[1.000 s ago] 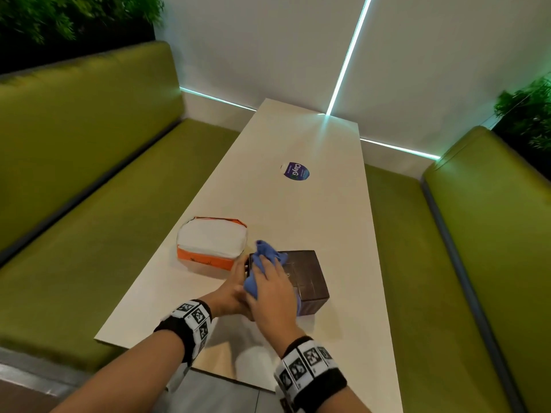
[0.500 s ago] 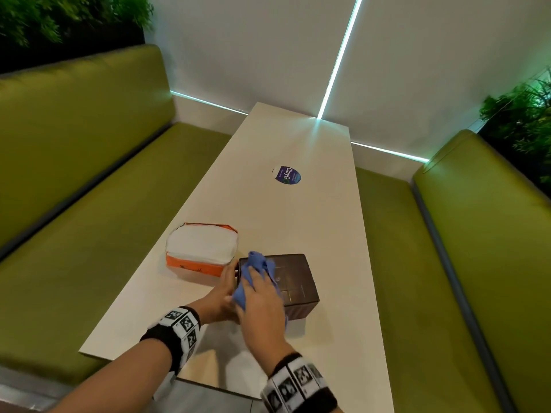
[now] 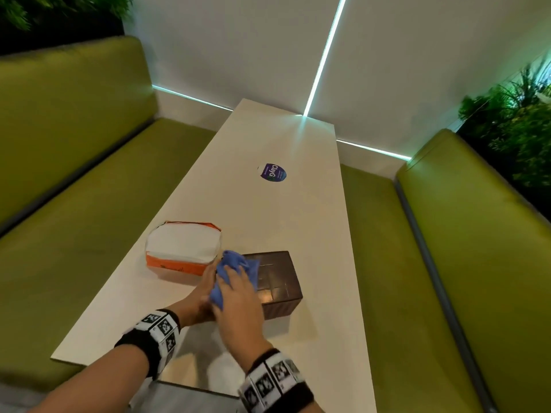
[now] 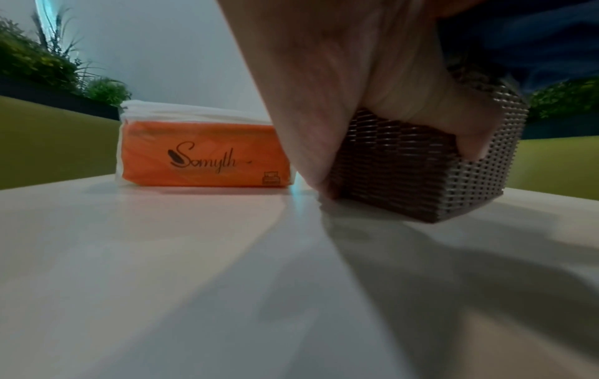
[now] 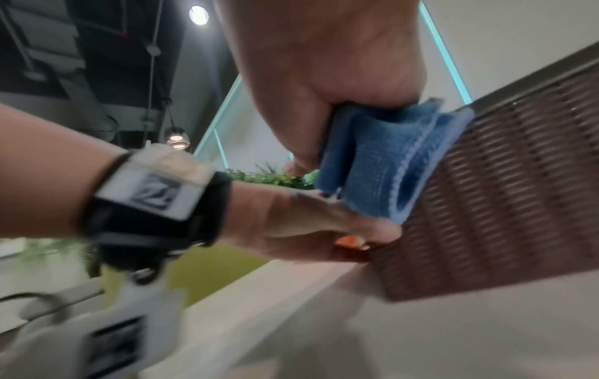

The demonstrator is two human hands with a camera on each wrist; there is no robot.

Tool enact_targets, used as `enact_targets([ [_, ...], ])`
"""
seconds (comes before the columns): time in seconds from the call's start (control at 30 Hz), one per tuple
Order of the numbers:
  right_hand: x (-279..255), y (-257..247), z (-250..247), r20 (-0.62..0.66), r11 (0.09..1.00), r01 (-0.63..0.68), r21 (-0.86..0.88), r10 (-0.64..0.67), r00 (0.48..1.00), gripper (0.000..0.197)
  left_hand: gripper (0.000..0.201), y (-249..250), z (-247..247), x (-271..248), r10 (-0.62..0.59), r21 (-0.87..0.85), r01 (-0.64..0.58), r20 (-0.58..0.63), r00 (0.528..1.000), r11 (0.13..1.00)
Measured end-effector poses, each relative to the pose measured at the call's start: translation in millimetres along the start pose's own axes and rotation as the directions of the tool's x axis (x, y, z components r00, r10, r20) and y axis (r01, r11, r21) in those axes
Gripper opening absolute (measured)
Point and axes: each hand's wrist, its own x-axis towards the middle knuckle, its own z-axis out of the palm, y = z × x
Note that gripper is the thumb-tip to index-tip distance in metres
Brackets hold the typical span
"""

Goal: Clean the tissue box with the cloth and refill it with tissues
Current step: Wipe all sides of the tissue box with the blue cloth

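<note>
Head view: the dark tissue box (image 3: 277,281) sits near the front of the table (image 3: 268,210), with the orange tissue pack (image 3: 183,248) just beside it to the left. The right hand (image 3: 238,296) presses the bunched blue cloth (image 3: 235,268) onto the box's near left top corner, while the left hand (image 3: 199,293) steadies that end. Wiping away from the body, toward the open far half of the table, looks safest; the near table edge is close behind the wrists. Left wrist view: the left hand (image 4: 372,89) has thumb and fingers clamped around a corner of the woven box wall (image 4: 405,166), so it should not slide. Right wrist view: the right hand (image 5: 324,77) has fingers curled tight on the folded cloth (image 5: 382,164), which lies against the box's upper edge; firm, short strokes should work there.
</note>
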Motion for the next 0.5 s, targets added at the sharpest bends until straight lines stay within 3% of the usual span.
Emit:
enact_targets([
  [0.03, 10.3, 6.5, -2.2, -0.001, 1.0, -0.009, -0.013, 0.009, 1.0, 0.056, 0.124, -0.2, 0.8, 1.3, 0.01, 0.023, -0.01, -0.022, 1.0, 1.0],
  [0.1, 25.9, 36.9, -11.5, -0.054, 0.997, -0.076, -0.012, 0.075, 0.996, 0.055, 0.137, -7.3, 0.0, 5.1, 0.064, 0.055, -0.059, -0.1, 0.993, 0.997],
  [0.2, 25.2, 82.5, -30.0, -0.142, 0.969, -0.246, 0.027, 0.247, 0.958, 0.055, 0.148, -12.5, 0.2, 10.8, 0.065, 0.058, -0.06, -0.093, 0.994, 0.997],
  [0.27, 15.1, 80.1, -24.8, -0.236, 0.954, -0.3, 0.024, 0.297, 0.925, 0.057, 0.153, -11.1, 1.7, 12.8, 0.06, 0.066, -0.054, -0.101, 0.993, 0.996],
  [0.33, 5.2, 47.0, -8.1, -0.267, 0.98, -0.182, -0.081, 0.155, 0.951, 0.063, 0.15, -8.3, 1.6, 9.6, 0.061, 0.056, -0.056, -0.094, 0.994, 0.997],
  [0.4, -0.9, 17.1, 11.9, -0.153, 0.995, 0.027, -0.097, -0.042, 0.987, 0.062, 0.138, -6.9, -0.7, 4.4, -0.015, 0.029, 0.015, -0.011, 1.0, 0.999],
  [0.47, 10.0, 14.7, 6.2, -0.007, 0.996, 0.072, -0.055, -0.073, 0.997, 0.054, 0.143, -8.2, -3.0, 3.0, -0.039, 0.042, 0.039, 0.02, 0.999, 0.998],
  [0.5, 18.3, 24.7, -3.1, -0.011, 0.997, 0.065, -0.05, -0.066, 0.998, 0.05, 0.15, -9.9, -4.1, 5.0, -0.02, 0.042, 0.02, -0.01, 1.0, 0.999],
])
